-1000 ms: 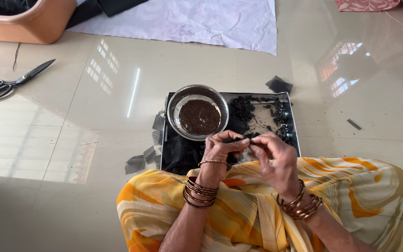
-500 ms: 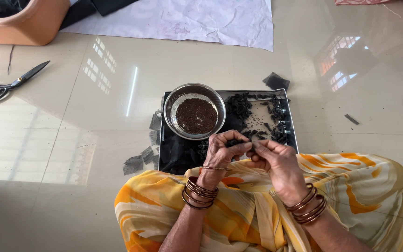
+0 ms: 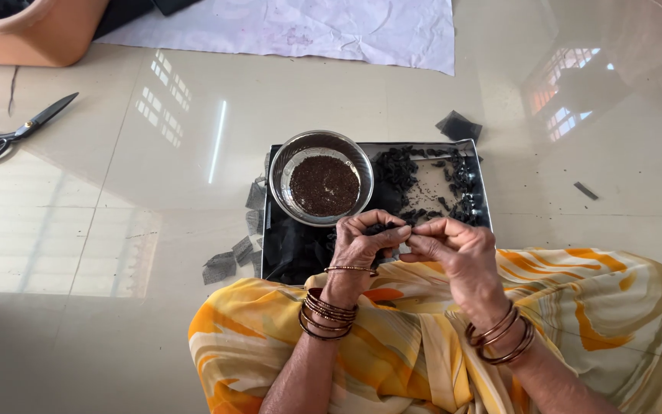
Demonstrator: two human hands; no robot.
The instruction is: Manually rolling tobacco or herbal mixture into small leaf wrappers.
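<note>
- Two hands meeting over the near edge of a tray: left hand and right hand, fingertips pinched together on a small dark piece held between them, just above the tray's front rim.
- Stacked metal bangles, coppery and thin, ringing both wrists; draped yellow, orange and white fabric across the lap below.
- Flat, rectangular metal tray, shiny at the rim, resting on the floor directly in front of the knees.
- Round steel bowl with a mesh-like wall, sitting on the tray's left half, filled with fine, grainy dark brown seeds.
- Heap of black, shrivelled, crinkled bits scattered over the tray's right half, thicker toward the far right edge.
- Several small squares of dark net lying on the floor just left of the tray; one more dark scrap beyond its far right corner.
- Glossy pale tiled floor, mirror-smooth, carrying window reflections.
- Black-handled scissors well apart to the left; crumpled white sheet and a terracotta-coloured tub at the far edge.
</note>
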